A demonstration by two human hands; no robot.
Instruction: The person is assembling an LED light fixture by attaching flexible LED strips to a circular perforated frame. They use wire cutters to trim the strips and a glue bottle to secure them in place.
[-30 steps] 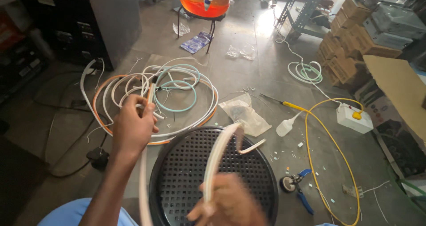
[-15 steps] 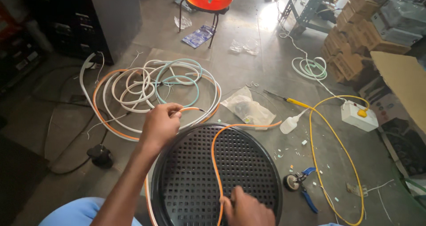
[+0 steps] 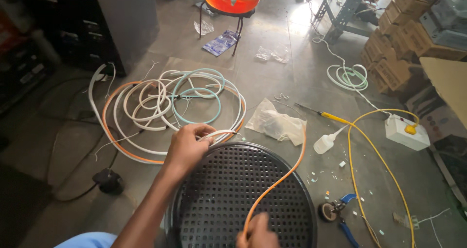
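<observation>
Left hand (image 3: 187, 148) pinches strip (image 3: 279, 180) at grille's (image 3: 214, 204) 11 o'clock; right hand (image 3: 258, 233) grips it at 6. Risk: strip arcs loose past 2 o'clock, could kink or snag coil (image 3: 165, 107).

The left hand (image 3: 187, 148) has dropped onto the perforated disc's (image 3: 219, 199) rim, and the orange strip (image 3: 282, 177) now arcs wider rightward

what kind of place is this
Probably a small workshop or storeroom with work done on the concrete floor: coils of flexible tubing, stacked cardboard boxes and pliers lie around.
</observation>
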